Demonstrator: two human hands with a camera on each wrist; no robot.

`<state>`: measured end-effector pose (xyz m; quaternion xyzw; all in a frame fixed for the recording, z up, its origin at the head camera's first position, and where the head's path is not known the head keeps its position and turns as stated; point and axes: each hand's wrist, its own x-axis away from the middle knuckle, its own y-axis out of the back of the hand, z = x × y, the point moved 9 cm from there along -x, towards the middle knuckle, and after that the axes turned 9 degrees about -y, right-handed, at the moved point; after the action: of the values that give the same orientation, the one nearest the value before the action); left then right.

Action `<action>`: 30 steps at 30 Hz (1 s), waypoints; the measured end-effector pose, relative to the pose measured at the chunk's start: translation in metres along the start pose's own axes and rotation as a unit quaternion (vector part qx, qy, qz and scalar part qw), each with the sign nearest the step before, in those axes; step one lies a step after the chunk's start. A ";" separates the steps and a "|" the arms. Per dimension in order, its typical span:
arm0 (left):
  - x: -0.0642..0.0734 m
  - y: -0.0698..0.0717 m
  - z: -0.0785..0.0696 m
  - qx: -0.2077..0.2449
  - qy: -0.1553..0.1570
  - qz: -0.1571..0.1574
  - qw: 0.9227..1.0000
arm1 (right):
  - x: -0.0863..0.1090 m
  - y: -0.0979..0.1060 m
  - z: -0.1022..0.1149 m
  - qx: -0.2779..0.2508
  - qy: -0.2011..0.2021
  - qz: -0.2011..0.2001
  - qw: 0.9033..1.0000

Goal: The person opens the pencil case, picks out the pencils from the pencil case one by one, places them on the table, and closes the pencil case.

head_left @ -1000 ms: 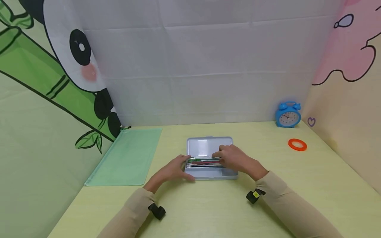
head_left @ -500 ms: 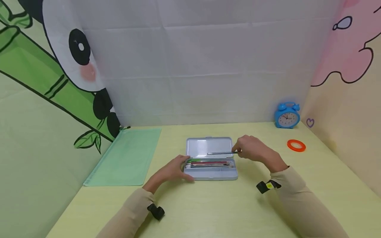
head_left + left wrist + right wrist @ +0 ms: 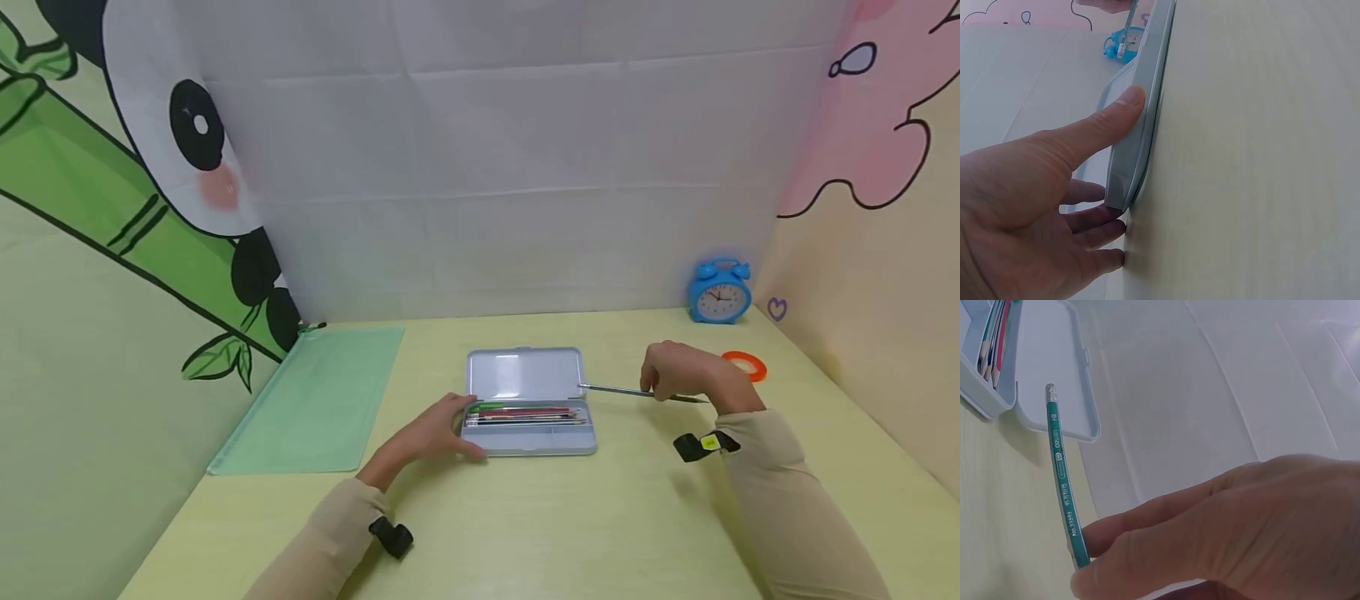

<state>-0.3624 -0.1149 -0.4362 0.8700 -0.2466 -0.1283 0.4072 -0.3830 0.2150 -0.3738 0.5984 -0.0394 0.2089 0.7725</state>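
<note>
A pale blue-grey pencil case (image 3: 525,442) lies unfolded on the table, its lid (image 3: 525,375) tipped back. Inside rest several pencils (image 3: 525,414), among them a red and a green one. My left hand (image 3: 431,433) holds the case's left end; in the left wrist view the thumb (image 3: 1110,122) presses the front wall while the other fingers reach round the end. To the right of the case, my right hand (image 3: 686,371) pinches a green pencil (image 3: 1063,469) between thumb and finger. Its eraser end points left toward the lid, with its tip out to the right.
A light green mat (image 3: 322,400) lies at the left of the table. At the back right stands a blue alarm clock (image 3: 720,293), with an orange ring (image 3: 753,367) in front of it, partly behind the right hand. A white cloth (image 3: 480,167) hangs behind the table.
My right hand has lifted the green pencil out of the case and carried it right, past the lid's right side. The left hand stays at the case's left end.
</note>
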 end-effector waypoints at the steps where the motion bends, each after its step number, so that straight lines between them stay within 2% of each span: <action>1: 0.000 0.000 0.000 0.001 -0.001 0.001 1.000 | 0.000 -0.001 -0.004 -0.004 -0.006 0.004 1.000; 7: 0.000 -0.003 0.001 0.006 -0.002 0.002 1.000 | -0.002 -0.009 -0.022 -0.016 -0.012 0.015 1.000; 14: 0.001 -0.002 -0.002 0.010 -0.001 0.002 1.000 | -0.011 -0.014 -0.042 -0.047 -0.041 0.020 0.998; 20: 0.000 -0.001 -0.002 0.013 -0.005 0.004 1.000 | -0.019 -0.017 -0.049 -0.041 -0.040 0.010 0.998; 30: 0.000 -0.002 -0.001 0.006 -0.006 0.011 1.000 | -0.025 -0.023 -0.056 -0.051 -0.041 0.014 0.998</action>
<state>-0.3610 -0.1131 -0.4374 0.8687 -0.2594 -0.1280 0.4022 -0.4077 0.2561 -0.4184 0.5659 -0.0899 0.1923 0.7967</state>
